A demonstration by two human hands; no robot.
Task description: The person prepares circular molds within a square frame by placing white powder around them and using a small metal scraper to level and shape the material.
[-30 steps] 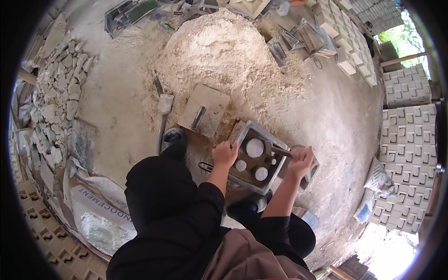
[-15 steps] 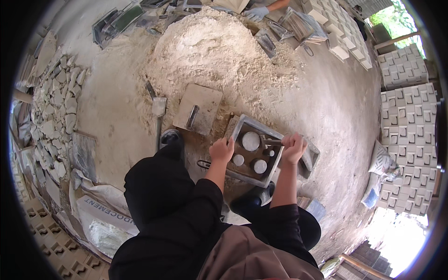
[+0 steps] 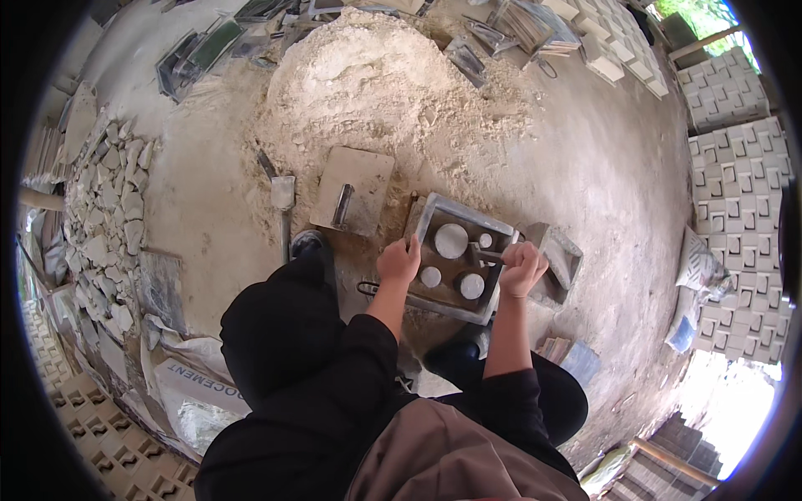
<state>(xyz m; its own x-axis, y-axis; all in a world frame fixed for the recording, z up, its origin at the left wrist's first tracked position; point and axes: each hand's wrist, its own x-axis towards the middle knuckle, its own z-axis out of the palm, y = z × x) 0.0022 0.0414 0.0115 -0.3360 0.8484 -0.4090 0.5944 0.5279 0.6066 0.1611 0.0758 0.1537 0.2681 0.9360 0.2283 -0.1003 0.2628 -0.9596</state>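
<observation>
A grey rectangular mould frame (image 3: 451, 316) sits on the ground in front of me, packed with brownish material. Several pale round discs, among them a large disc (image 3: 451, 240) and a smaller disc (image 3: 471, 285), stand out in it. My left hand (image 3: 398, 259) is closed at the frame's left rim, fingers curled against it. In my right hand (image 3: 523, 269), closed at the right rim, is a short-handled tool with a small dark head (image 3: 474, 252); its exact kind is unclear. That head lies over the filling between the discs.
A flat board with a handle (image 3: 355, 192) and a trowel (image 3: 283, 192) lie left of the frame. Beyond rises a heap of pale powder (image 3: 368, 83). Right of the frame stands a grey trough-like piece (image 3: 561, 259). Block stacks (image 3: 739, 234) line the right; rubble (image 3: 104, 225) lies left.
The tool in my right hand has shifted nearer to me across the filling, uncovering a small disc. The view has moved slightly, and a co-worker's gloved hand at the top is out of view.
</observation>
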